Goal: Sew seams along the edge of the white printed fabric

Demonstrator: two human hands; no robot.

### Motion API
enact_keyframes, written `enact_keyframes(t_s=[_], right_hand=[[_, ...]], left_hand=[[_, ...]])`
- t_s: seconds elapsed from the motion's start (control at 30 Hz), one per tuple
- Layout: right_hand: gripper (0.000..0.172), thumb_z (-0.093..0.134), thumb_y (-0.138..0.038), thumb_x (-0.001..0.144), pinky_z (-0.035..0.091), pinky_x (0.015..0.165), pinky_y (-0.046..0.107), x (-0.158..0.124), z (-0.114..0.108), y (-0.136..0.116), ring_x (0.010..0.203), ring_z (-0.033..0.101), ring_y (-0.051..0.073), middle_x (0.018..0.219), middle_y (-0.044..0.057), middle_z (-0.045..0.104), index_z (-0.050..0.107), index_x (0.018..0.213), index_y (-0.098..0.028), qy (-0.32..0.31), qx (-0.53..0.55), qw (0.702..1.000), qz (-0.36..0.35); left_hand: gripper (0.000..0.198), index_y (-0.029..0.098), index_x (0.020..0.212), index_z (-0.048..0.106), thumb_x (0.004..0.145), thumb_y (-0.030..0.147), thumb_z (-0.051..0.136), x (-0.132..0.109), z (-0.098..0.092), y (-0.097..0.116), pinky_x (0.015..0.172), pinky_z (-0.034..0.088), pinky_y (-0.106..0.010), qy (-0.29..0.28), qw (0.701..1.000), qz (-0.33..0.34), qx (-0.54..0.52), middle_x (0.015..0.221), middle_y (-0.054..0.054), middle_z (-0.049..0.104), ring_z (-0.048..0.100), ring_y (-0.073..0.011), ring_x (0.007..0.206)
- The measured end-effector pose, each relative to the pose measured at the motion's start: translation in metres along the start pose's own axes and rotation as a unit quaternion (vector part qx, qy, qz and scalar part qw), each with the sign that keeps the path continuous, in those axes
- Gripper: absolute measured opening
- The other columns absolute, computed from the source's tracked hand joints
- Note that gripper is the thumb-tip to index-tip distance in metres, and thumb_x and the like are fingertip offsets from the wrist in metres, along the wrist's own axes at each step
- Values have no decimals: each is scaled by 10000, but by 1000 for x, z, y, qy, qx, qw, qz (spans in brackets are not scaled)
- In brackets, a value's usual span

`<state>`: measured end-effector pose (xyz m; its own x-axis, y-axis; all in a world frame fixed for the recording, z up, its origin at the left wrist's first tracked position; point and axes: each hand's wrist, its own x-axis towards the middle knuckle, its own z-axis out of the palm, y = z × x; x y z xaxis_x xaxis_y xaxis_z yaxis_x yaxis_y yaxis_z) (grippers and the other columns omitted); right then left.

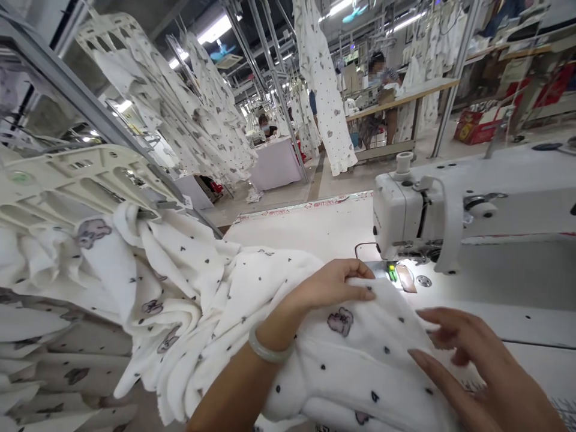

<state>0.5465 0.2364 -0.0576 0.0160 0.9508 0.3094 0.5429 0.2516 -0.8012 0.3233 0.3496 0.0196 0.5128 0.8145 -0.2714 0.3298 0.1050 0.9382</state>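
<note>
White spotted cloth (346,354) lies under your hands. Your left hand (330,285) pinches its edge. Your right hand (468,354) rests loose on it

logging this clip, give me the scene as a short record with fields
setting: garment workshop, printed white garments hanging on overhead rails
left hand: lies on the fabric, fingers curled over its edge near the needle area
right hand: open, fingers spread, over the fabric's right side
wrist: pale bangle on the left
machine: white sewing machine, lit plate beneath its head
table: white, fabric draped off to the left
others: people seated at tables in the background
</note>
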Motion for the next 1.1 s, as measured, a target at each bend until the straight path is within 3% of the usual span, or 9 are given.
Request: enact_keyframes(t_s=[0.13, 0.2, 0.33, 0.53, 0.6, 0.73, 0.83, 0.97, 1.1], right_hand=[[565, 656, -656, 878, 600, 521, 294, 33, 2, -5, 845, 748, 250, 1290, 118, 687, 630, 1304, -286, -30, -33, 999, -25], [581, 650, -685, 864, 623, 604, 359, 45, 7, -6, 871, 756, 282, 1191, 110, 738, 654, 1276, -275, -43, -61, 997, -15], [515, 639, -717, 847, 565, 553, 339, 58, 15, -4, 714, 721, 252, 914, 64, 765, 710, 1091, -270, -96, -67, 993, 19], [522, 566, -761, 859, 438, 505, 308, 57, 12, -9, 520, 541, 184, 556, -13, 580, 592, 700, -264, -120, -51, 990, 54], [546, 542, -765, 880, 432, 528, 305, 56, 11, -11, 560, 539, 184, 577, -12, 580, 558, 674, -259, -121, -44, 989, 72], [558, 531, -770, 882, 477, 596, 307, 54, 11, -9, 748, 658, 228, 802, 18, 741, 559, 691, -247, -171, 7, 980, 101], [547, 532, -743, 896, 513, 649, 308, 54, 11, -11, 847, 690, 252, 870, 19, 762, 550, 672, -245, -152, 38, 980, 118], [544, 514, -699, 934, 525, 560, 296, 58, 8, -12, 686, 666, 231, 654, 33, 651, 593, 647, -244, -175, 46, 981, 77], [514, 494, -623, 990, 500, 462, 263, 68, -5, 6, 526, 607, 172, 607, 16, 640, 657, 699, -231, -216, 10, 975, -42]], left_hand=[[238, 172, 989, 674, 793, 253, 783, -9, 0, 2, 835, 490, -273, -7, 1000, -4, -30, 1018, -26, 678, 614, -129, 882], [234, 174, 999, 690, 807, 275, 778, -11, 1, 1, 833, 502, -270, -4, 999, -6, -44, 1034, -36, 687, 621, -132, 893], [271, 178, 966, 727, 782, 354, 818, -11, 6, -5, 801, 522, -269, 15, 998, -3, -62, 1003, -48, 700, 631, -152, 897], [308, 183, 865, 743, 723, 421, 876, -8, 14, -10, 797, 491, -248, 60, 997, 15, -47, 890, -8, 688, 600, -132, 836], [306, 181, 862, 745, 733, 428, 873, -8, 16, -12, 833, 496, -257, 61, 997, 17, -50, 900, -9, 698, 607, -133, 840], [241, 179, 894, 751, 815, 400, 807, -7, 17, -18, 818, 506, -263, 52, 997, 16, -56, 899, -11, 709, 615, -124, 803], [233, 174, 929, 756, 855, 396, 760, -6, 18, -21, 782, 506, -257, 45, 997, 15, -62, 903, -16, 711, 618, -122, 792], [220, 165, 947, 764, 877, 370, 728, -6, 20, -21, 799, 514, -261, 47, 997, 11, -60, 915, -30, 715, 625, -129, 809], [252, 159, 966, 772, 876, 386, 712, -5, 23, -22, 840, 528, -297, 61, 997, 3, -37, 954, -53, 728, 645, -161, 862]])
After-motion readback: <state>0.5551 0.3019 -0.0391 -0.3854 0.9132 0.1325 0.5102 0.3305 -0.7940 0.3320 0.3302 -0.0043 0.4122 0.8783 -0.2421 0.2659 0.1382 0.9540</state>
